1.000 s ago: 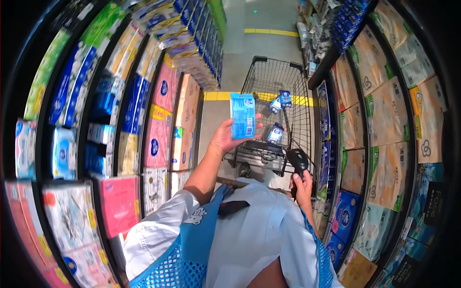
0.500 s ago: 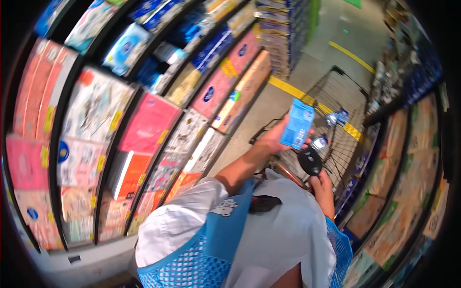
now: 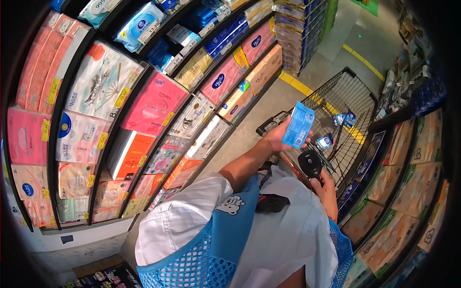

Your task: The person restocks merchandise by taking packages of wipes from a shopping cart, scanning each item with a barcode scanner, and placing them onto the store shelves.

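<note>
at centre right of the frame, the left hand [image 3: 278,138] grips a flat light-blue plastic packet [image 3: 298,125], its barcode showing; just below, the right hand [image 3: 326,188] is wrapped round a rounded black handheld scanner [image 3: 310,163], and small blue-and-white packets [image 3: 344,119] sit in the black wire cart [image 3: 357,103] beyond.

Black wire cart [image 3: 349,72], small blue packets [image 3: 325,141] inside, dark shelves [image 3: 102,165], soft packs [image 3: 156,103] in rows
</note>
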{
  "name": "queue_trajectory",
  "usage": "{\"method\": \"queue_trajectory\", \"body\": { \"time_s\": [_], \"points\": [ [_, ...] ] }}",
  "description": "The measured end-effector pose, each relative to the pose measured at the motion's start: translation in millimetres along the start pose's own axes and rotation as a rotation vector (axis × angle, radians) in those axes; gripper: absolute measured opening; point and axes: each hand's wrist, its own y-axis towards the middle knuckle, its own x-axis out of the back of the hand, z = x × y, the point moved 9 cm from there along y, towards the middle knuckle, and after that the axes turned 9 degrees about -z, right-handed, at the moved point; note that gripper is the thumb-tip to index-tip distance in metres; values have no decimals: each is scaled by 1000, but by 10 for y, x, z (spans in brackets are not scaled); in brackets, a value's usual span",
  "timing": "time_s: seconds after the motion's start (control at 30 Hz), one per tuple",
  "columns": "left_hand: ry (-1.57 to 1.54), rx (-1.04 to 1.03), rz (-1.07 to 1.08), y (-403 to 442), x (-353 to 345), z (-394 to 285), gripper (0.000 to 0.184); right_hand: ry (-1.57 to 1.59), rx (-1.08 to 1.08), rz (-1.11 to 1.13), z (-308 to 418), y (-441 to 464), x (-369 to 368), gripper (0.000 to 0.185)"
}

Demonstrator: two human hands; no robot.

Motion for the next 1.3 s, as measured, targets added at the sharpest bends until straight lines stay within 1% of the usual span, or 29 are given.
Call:
{"method": "queue_trajectory", "body": {
  "time_s": [0.1,0.2,0.33,0.53,0.57,0.6,0.63,0.7,0.73,0.8,0.9,1.0,1.03,1.13,1.23,1.3],
  "points": [
    [-42,16,17,6,10,-9,78,-15,2,-1,-40,0,24,42],
    [-44,21,7,8,40,-11,78,-34,-10,-33,-18,1,21,40],
    [-65,44,-22,25,84,1,78,-49,-11,-20,-42,24,-4,37],
    [-121,66,1,28,75,17,84,-46,-45,-27,-59,61,-30,33],
    [-107,64,-33,40,86,23,81,-59,-48,-20,-68,76,-28,32],
    [-122,78,22,85,140,26,72,-72,-56,-21,-96,73,-12,30],
    [-52,69,-65,62,149,9,67,-44,-31,-17,-99,66,-23,29],
    [-48,8,-58,60,237,18,62,-12,20,-16,-158,85,-22,27],
    [-26,-46,-76,63,275,5,52,4,3,-38,-128,67,-23,29],
    [-32,-137,-113,60,383,-51,40,20,-7,-42,-190,46,-19,28],
    [440,-392,-398,106,460,-117,54,54,-16,-81,-338,32,15,30],
    [972,-737,-632,-114,149,-208,79,25,-87,-97,-471,4,52,32],
    [907,-662,-651,-84,173,-146,88,14,-92,-106,-473,-3,55,34],
    [1277,-986,-728,-247,-140,-253,94,19,-96,-111,-528,-13,58,34],
    [1302,-978,-762,-293,-221,-244,101,34,-110,-116,-593,-26,75,35],
    [1285,-952,-772,-285,-220,-232,99,24,-113,-126,-608,-40,99,35]
  ]
}}
